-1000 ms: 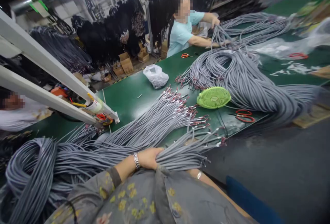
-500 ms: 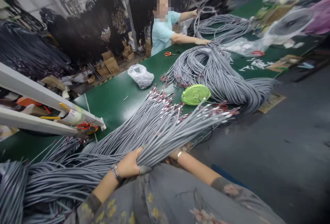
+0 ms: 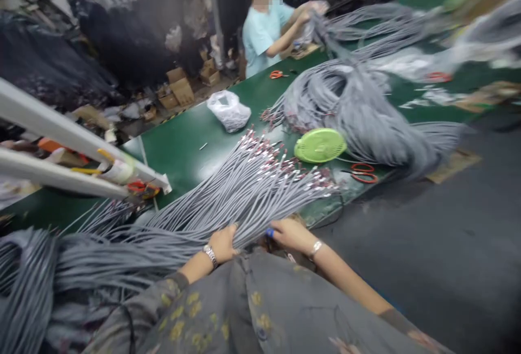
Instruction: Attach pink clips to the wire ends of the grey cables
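Note:
A thick bundle of grey cables (image 3: 252, 202) lies on the green table in front of me, its white-and-red stripped ends fanned toward the far right. My left hand (image 3: 223, 242) is closed round the bundle's near side, thumb on top. At the bundle's right edge, my right hand (image 3: 291, 233) has its fingers curled against the cables; something blue shows at a fingertip, and the other fingertips are partly hidden. Beyond the cable ends sits a light-green fan (image 3: 320, 145). Red-handled scissors (image 3: 363, 173) lie to the right of it.
Across the table (image 3: 183, 153) a co-worker in a light-blue shirt (image 3: 260, 33) handles grey cables. A large coiled cable heap (image 3: 362, 104) lies at the right. A white plastic bag (image 3: 229, 111), orange-handled scissors (image 3: 277, 74) and a white metal frame (image 3: 81, 131) stand about.
The front of the bundle has come down from a raised position onto the other cables. My right hand has come out from beneath it to its right edge. The co-worker's hands have drawn together.

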Motion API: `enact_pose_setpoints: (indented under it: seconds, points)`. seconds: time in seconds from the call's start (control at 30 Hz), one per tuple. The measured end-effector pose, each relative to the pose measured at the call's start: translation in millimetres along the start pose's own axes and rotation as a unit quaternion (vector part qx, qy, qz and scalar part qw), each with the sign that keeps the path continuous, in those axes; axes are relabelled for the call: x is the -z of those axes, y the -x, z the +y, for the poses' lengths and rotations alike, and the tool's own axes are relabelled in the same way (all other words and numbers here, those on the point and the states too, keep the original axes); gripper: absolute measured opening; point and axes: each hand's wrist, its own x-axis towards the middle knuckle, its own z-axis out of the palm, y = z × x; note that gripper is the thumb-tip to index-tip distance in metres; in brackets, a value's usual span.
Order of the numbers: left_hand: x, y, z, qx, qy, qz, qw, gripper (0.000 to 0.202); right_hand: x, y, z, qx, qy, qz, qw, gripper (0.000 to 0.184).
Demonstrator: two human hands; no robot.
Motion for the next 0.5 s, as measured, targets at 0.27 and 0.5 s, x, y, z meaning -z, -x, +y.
enact_pose_setpoints:
  seconds: [0.27,0.5]
  points:
    - [-22.7,30.8,5.8,0.072,0.012,-0.055,0.996,0.052,-55.1,-29.9,24.0,0.257,0.067,0.275,0.924,0.028]
    - [-57.7,64.7,7.5,0.131,0.053,0.002,0.99,0.043,-92.6,-66.2,8.8,0.363,0.132,0.216,0.897,0.032]
